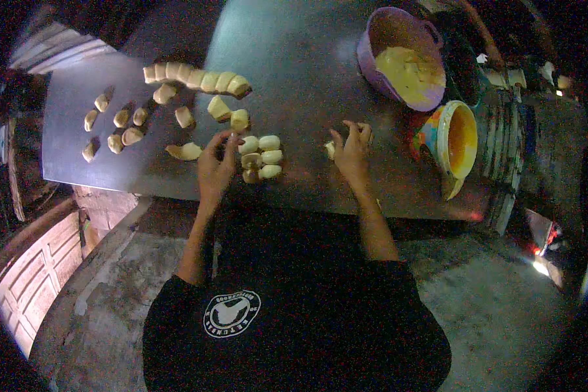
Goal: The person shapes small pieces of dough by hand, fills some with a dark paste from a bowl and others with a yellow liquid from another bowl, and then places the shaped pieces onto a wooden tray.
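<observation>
Close to the middle of the table, my left hand [217,166] has its thumb and fingers drawn together beside a small block of pale, smooth dough rolls [270,157]. Whether anything is pinched there is hidden. Just beyond its fingertips stands a cut dough piece [240,119], with another dough chunk [219,108] behind it. A flattened dough piece [184,151] lies left of this hand. Farther right, my right hand [354,153] is over the table, fingers apart. A small dough lump [330,150] shows at its thumb side, seemingly touching the hand.
A sliced dough log [196,78] lies at the far left, with several loose dough pieces [132,135] nearer. At the right stand a purple tub [367,62] holding a yellowish mass and a tilted yellow-rimmed bucket [469,140]. The metal table's near edge [121,189] runs before me.
</observation>
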Available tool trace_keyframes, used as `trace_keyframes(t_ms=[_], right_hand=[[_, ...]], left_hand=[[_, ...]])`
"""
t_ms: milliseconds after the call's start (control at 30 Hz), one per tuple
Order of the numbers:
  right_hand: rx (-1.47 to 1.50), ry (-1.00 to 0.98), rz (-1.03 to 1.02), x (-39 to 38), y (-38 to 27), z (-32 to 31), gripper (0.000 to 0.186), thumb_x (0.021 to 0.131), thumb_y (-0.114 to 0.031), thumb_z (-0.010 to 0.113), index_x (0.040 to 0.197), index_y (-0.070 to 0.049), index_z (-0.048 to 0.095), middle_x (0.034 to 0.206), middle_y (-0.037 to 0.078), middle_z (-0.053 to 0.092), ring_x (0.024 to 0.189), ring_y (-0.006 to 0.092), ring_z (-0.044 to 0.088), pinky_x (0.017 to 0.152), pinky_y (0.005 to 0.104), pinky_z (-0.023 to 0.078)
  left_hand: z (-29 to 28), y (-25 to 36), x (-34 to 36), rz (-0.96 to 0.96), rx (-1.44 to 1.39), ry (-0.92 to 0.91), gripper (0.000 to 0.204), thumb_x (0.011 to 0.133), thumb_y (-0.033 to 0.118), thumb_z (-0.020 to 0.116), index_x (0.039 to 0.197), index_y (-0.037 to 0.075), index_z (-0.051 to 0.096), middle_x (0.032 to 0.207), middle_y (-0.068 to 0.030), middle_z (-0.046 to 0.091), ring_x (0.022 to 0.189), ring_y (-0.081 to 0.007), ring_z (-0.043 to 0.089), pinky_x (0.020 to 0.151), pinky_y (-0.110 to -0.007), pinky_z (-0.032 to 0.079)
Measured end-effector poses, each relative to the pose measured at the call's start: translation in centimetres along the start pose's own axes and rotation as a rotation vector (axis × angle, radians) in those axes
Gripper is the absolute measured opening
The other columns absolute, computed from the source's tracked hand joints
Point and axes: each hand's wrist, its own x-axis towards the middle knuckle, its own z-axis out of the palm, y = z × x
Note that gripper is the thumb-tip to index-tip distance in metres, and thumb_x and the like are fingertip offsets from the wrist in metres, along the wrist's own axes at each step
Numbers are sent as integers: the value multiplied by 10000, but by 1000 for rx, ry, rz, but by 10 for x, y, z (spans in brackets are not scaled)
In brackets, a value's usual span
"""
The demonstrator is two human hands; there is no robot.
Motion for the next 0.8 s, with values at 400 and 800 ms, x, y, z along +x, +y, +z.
trace_keyframes(t_ms=[400, 800], right_hand=[[1327, -259, 203, -51, 21, -136, 334, 807, -104, 738, 1108, -42, 607, 1051, 98, 624, 992, 169, 594, 864, 316, 497], [1722, 20, 320, -90, 122, -242, 382, 856, -57, 643, 1209, 33, 527, 1144, 126, 609, 957, 166, 626, 853, 287, 521]], left_hand=[[161, 60, -95, 319, -97, -228, 176, 922, 60, 574, 1085, 14, 624, 1029, -84, 624, 973, -150, 598, 874, -281, 466], [275, 137, -156, 1159, -61, -290, 668, 948, 590, 362, 1163, 2, 595, 1151, -172, 553, 1037, -296, 577, 934, -419, 442]])
